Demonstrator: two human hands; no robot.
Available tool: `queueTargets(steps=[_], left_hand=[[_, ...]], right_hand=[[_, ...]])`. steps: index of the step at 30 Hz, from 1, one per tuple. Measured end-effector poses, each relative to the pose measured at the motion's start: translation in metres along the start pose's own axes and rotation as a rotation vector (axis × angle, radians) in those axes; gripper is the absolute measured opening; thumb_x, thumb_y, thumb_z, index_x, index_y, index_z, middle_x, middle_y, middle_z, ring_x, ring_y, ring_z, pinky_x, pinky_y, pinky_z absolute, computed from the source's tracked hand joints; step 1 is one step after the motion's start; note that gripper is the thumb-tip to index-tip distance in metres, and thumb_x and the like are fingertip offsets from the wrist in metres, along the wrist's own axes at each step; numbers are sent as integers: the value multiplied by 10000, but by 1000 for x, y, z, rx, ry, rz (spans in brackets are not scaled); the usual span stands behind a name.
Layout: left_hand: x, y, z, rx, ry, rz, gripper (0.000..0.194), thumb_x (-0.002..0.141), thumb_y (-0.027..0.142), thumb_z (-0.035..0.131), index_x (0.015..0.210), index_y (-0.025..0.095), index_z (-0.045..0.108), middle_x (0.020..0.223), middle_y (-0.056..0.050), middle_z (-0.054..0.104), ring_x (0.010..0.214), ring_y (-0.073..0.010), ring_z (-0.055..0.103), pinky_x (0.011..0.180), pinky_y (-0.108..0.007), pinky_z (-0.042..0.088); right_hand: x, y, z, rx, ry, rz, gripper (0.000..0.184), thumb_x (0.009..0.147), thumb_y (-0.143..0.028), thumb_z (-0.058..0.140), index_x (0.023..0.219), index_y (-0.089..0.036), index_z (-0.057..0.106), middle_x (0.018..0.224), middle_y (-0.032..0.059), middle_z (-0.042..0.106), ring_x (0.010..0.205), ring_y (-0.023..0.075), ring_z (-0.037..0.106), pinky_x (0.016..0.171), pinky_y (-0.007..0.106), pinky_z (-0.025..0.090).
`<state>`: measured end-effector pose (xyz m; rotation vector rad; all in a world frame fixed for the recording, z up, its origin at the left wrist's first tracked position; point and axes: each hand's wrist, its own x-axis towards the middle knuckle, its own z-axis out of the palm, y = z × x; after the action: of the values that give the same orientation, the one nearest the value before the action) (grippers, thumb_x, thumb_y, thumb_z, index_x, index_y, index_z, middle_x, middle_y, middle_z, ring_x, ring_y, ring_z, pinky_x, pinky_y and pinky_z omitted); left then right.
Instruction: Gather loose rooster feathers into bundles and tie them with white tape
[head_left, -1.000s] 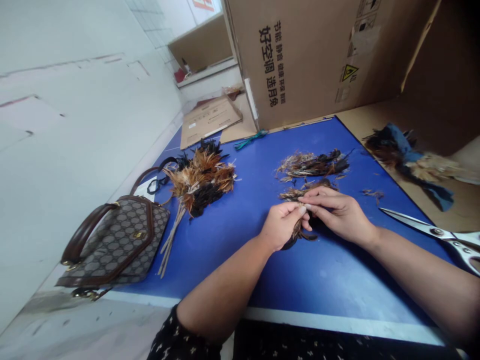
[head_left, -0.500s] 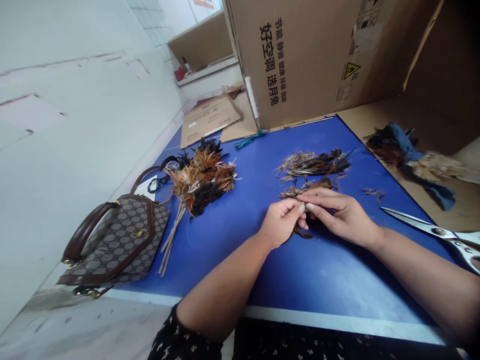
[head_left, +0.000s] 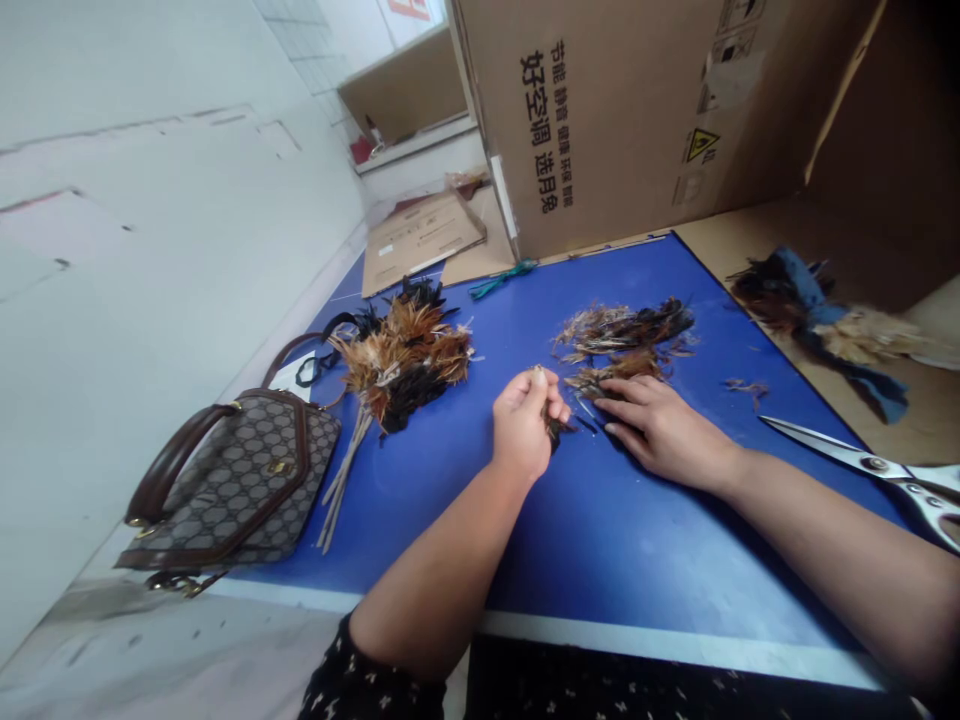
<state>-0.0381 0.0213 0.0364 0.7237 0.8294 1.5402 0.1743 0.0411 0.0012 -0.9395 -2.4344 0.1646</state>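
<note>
My left hand (head_left: 527, 420) is closed around a small bunch of dark feathers (head_left: 556, 430), whose tips poke out below the fingers. Its thumb presses on the quill ends at the top. To the right, my right hand (head_left: 664, 430) lies with fingers stretched over a near pile of brown feathers (head_left: 637, 364), fingertips touching it. A few loose dark feathers (head_left: 587, 420) lie between the hands. Behind is a second pile of brown and black feathers (head_left: 626, 328). All rest on a blue tabletop (head_left: 600, 560).
Silver scissors (head_left: 874, 462) lie partly open at right, points toward my right forearm. Feather dusters (head_left: 409, 350) and a patterned handbag (head_left: 247, 480) sit at left. A large cardboard box (head_left: 622, 120) stands behind. Blue cloth and feathers (head_left: 810, 310) lie far right.
My hands, together before, have moved apart. The left went left and slightly up with the feathers; the right opened out and came down on the near pile.
</note>
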Motion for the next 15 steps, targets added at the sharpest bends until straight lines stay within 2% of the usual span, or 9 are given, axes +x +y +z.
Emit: queueTargets(steps=[2,4,8,11,15], left_hand=[[1,0,-1,2,50,8,326,892,428,815,841,152,650,669,35,508,524,-71,461,534,-239,407],[1,1,-1,6,88,5,323,901,427,807,844,152,646,672,36,501,524,-68,457,524,-231,395],[0,0,1,7,134,-6,335,899,438,806,848,152,640,675,39,499,514,-62,445,496,-217,370],[-2,-1,1,35,149,-4,368,886,476,813,864,154,638,676,42,501,508,-59,442,479,-212,352],[-4,-2,1,82,164,1,411,858,526,823,879,157,644,675,45,517,506,-55,449,470,-208,335]], right_hand=[[-2,7,1,-84,11,49,362,1019,-225,568,1319,-136,752,1374,197,697,1205,353,649,1019,542,560],[-2,11,-2,-132,80,94,346,1023,-215,550,1271,-112,769,1329,207,712,1163,352,650,992,530,560],[2,2,-10,-117,213,104,258,1024,-264,590,1082,-149,814,1122,171,740,1008,301,643,931,489,535],[5,-14,-8,-40,167,63,216,1017,-293,628,1007,-187,816,957,125,708,891,254,610,839,427,508],[9,-29,4,-46,73,48,211,1014,-288,634,963,-176,806,880,123,685,866,260,593,789,417,483]])
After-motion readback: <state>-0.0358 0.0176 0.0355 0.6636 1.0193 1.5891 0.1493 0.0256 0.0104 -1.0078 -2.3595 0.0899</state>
